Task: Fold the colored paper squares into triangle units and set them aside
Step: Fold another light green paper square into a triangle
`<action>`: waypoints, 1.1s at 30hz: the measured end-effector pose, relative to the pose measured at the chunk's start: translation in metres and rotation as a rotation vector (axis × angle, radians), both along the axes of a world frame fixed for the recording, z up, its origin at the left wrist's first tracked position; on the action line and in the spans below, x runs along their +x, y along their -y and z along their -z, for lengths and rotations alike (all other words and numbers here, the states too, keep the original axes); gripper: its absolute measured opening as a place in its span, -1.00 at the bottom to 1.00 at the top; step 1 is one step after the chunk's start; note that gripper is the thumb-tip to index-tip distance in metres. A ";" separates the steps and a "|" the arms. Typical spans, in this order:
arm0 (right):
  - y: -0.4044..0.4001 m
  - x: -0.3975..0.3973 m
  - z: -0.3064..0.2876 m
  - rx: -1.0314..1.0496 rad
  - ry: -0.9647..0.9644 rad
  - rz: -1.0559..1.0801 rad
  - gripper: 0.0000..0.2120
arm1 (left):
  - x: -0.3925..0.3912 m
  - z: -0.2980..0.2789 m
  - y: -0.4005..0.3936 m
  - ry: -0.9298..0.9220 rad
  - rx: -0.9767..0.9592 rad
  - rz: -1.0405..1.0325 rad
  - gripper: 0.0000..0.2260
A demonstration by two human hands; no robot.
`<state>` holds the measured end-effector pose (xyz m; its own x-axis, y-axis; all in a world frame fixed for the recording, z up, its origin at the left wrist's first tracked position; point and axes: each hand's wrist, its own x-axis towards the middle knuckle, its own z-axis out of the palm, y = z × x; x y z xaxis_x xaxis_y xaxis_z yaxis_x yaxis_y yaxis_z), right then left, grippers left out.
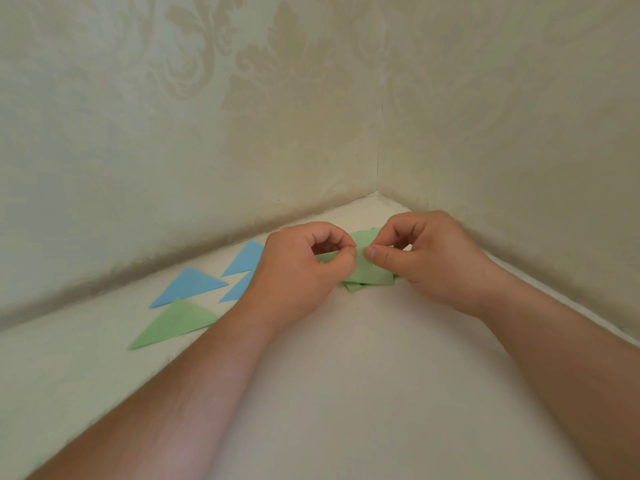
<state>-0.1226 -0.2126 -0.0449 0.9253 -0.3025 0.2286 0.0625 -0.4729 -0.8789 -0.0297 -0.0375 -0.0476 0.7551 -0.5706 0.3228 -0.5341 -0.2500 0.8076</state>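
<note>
A green paper square (369,268), partly folded, is held up just above the white surface near the corner. My left hand (298,271) pinches its left part between thumb and forefinger. My right hand (433,261) pinches the paper's middle from the right. More green paper (353,286) lies under it, mostly hidden. To the left lie finished triangles: a green triangle (175,322) nearest me and three blue triangles (190,285) (246,258) (237,289) behind it, the last partly hidden by my left hand.
The white surface (346,393) ends in a corner between two patterned cream walls (207,116) just beyond my hands. Bare surface stretches between my forearms toward me.
</note>
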 end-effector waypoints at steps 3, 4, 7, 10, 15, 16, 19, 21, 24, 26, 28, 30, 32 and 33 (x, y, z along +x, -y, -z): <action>0.001 -0.001 -0.001 0.028 -0.003 -0.008 -0.88 | 0.001 0.000 -0.001 -0.016 -0.008 -0.004 -0.87; 0.001 -0.001 -0.001 0.048 0.002 -0.003 -0.91 | 0.002 0.000 -0.001 -0.018 -0.015 -0.013 -0.87; 0.003 0.001 -0.002 0.101 0.031 0.003 -0.92 | 0.003 -0.002 -0.002 -0.030 -0.034 -0.033 -0.87; 0.004 0.000 -0.002 0.098 0.036 -0.009 -0.89 | 0.002 -0.002 -0.001 -0.038 -0.032 -0.026 -0.87; 0.008 0.000 -0.004 0.144 0.050 0.054 -0.85 | 0.003 -0.001 0.000 -0.068 -0.033 0.011 -0.87; 0.008 0.000 -0.005 0.158 0.056 0.085 -0.81 | 0.003 -0.001 0.000 -0.081 -0.034 0.015 -0.87; 0.007 0.001 -0.008 0.258 0.093 0.121 -0.77 | 0.002 -0.002 0.000 -0.116 -0.043 0.015 -0.86; 0.005 0.000 -0.009 0.314 0.082 0.087 -0.87 | 0.002 -0.003 0.000 -0.130 -0.051 0.027 -0.86; -0.001 -0.002 -0.006 0.254 0.029 0.025 -0.96 | -0.001 -0.003 0.001 -0.161 -0.059 0.065 -0.86; -0.005 -0.002 -0.004 0.203 0.010 0.009 -0.94 | -0.002 -0.002 0.001 -0.170 -0.069 0.087 -0.86; -0.005 -0.001 -0.004 0.197 0.013 0.039 -0.89 | -0.002 -0.002 0.002 -0.178 -0.073 0.091 -0.87; -0.004 0.000 -0.006 0.234 0.026 0.073 -0.88 | 0.000 -0.001 0.002 -0.197 -0.076 0.075 -0.89; -0.003 0.000 -0.007 0.248 0.024 0.080 -0.87 | 0.001 -0.001 0.001 -0.208 -0.067 0.072 -0.89; -0.004 0.000 -0.007 0.246 0.020 0.082 -0.87 | 0.002 -0.001 0.001 -0.208 -0.062 0.079 -0.89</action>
